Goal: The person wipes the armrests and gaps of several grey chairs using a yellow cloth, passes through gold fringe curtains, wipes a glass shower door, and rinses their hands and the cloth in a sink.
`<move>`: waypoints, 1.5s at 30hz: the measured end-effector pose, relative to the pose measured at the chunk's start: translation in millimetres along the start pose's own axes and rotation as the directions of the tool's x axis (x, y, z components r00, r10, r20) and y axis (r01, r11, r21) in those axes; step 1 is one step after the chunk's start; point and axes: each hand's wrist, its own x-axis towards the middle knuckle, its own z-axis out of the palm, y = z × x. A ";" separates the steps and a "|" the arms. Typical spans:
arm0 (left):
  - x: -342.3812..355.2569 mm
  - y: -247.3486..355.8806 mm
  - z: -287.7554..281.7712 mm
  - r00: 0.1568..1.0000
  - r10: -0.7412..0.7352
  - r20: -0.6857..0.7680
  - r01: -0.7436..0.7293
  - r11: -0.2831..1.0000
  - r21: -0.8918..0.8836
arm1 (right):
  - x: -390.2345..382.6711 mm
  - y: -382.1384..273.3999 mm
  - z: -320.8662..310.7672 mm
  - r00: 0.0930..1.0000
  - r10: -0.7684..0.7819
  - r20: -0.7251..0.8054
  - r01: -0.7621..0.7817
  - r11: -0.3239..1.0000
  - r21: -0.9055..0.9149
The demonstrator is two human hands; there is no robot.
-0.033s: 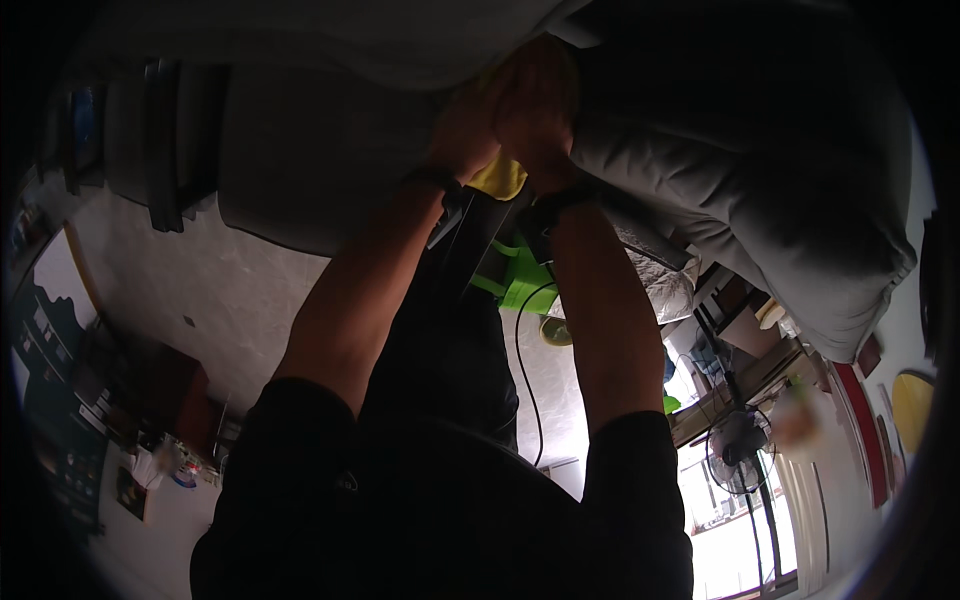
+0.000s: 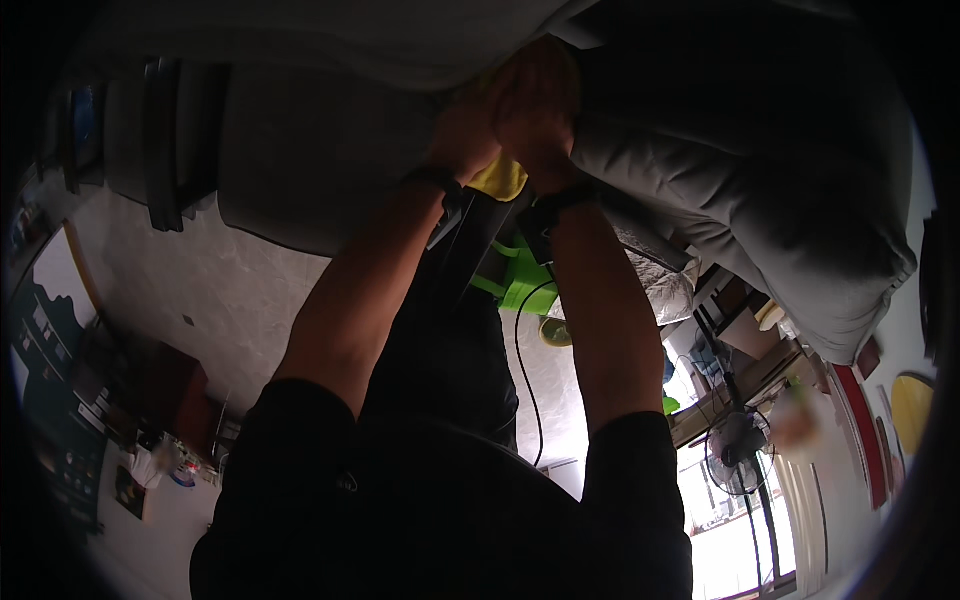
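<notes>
Nothing has shifted since the earlier frame: your left hand (image 2: 468, 125) and right hand (image 2: 538, 100) stay pressed together at the seam where the big grey cushion (image 2: 760, 190) meets the sofa's pale upper edge (image 2: 330, 40), fingers apparently pinching fabric, though I cannot tell how firmly.

A matt grey cloth cushion (image 2: 760, 190), soft and faintly creased, was pressed by both hands. The floor (image 2: 240, 290) was seen as pale, smooth, marbled stone with a dull sheen. A green stool (image 2: 525, 275) appeared to be glossy plastic.
</notes>
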 end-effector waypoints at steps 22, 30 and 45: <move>-191.8 -49.3 28.8 0.997 -0.060 0.045 0.059 0.998 0.034 | -166.8 -129.1 -45.0 0.941 0.263 0.215 -0.322 0.890 0.321; -322.8 -74.6 25.1 0.841 -0.207 0.500 0.181 0.978 0.100 | -290.8 -227.4 -73.0 0.858 0.263 0.441 -0.422 0.850 0.315; -283.8 -55.9 19.4 0.878 0.062 0.475 -0.319 0.816 0.483 | -312.0 -216.3 -116.5 0.899 0.171 0.403 -0.368 0.794 0.484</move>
